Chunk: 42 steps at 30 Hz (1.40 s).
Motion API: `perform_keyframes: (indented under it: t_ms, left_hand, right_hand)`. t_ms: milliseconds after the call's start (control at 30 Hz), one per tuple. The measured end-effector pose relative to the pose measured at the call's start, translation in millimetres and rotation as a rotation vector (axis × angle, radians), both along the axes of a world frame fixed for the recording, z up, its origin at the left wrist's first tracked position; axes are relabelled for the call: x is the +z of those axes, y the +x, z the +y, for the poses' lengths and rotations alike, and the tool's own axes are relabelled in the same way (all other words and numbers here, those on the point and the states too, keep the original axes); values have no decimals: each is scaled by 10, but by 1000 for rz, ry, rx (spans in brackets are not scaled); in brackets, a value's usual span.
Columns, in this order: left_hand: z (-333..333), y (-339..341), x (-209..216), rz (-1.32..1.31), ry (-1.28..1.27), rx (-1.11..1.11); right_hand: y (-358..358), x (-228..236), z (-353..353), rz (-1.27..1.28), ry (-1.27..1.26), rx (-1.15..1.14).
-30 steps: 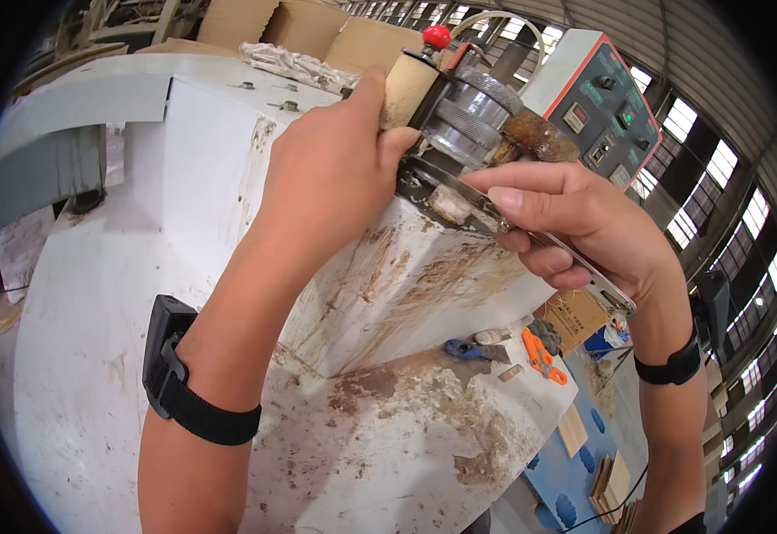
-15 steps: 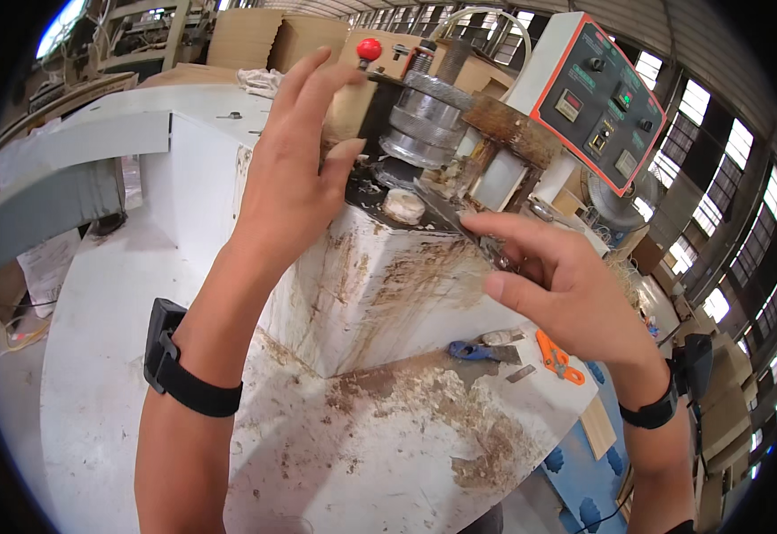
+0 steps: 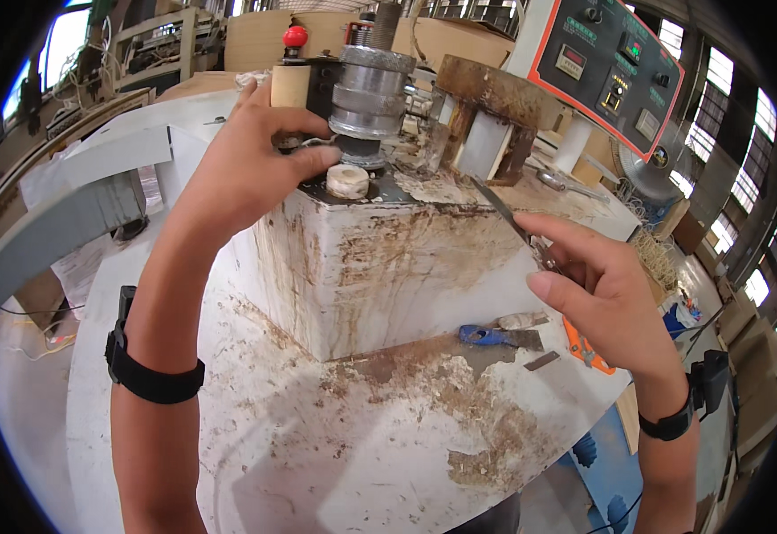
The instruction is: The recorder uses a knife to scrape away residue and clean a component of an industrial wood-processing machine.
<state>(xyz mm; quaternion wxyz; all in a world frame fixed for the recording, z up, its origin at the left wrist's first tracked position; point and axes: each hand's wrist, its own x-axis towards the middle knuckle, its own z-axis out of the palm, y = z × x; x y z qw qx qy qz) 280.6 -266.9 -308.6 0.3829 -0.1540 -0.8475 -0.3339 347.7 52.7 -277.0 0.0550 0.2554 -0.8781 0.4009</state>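
Grey metal blade (image 3: 502, 212) held in the right hand (image 3: 609, 289), tip near the top edge of the stained white block (image 3: 406, 258). Left hand (image 3: 244, 169) half-curled beside the ribbed metal collar (image 3: 370, 96), with thumb and fingers parted, near a whitish round plug (image 3: 348, 182); cannot tell about any grip. Farther back, on a dark control panel (image 3: 598, 71), small green lettering (image 3: 581, 36) and a red-digit display (image 3: 572, 60).

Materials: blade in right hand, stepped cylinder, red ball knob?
Blade: likely steel, dull grey; thin, straight-edged.
Stepped cylinder: metal, possibly steel, semi-bright; silvery glints.
Red ball knob: probably plastic, glossy; smooth, bright colour, though painted metal is possible.
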Motion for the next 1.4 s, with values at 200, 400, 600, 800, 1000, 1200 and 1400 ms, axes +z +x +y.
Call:
perform_keyframes:
  t_ms: [200,400,600,800,1000,1200,1400]
  left_hand:
    - [160,-83,-51,-96,319,53]
    - [55,-15,23,-109,369,12]
    - [-253,135,-32,-129,290,-91]
    - [-12,703,-312,-50,379,20]
    - [79,805,-191,-495,-356,838]
    - [357,102,-97,52,313,27]
    - [-121,-66,-352,-21,247,110]
  right_hand:
    - [-57,-75,212,2,-46,-9]
    - [-46,-103,482,-54,-92,-81]
    - [-95,-241,783,-54,-166,-172]
    - [-307,-496,1030,5,-247,-123]
    - [-584,-348,1292,138,-195,-425]
    - [-1413,278,1958,533,-149,-595]
    - [-2324,1006,2343,903,-48,-807]
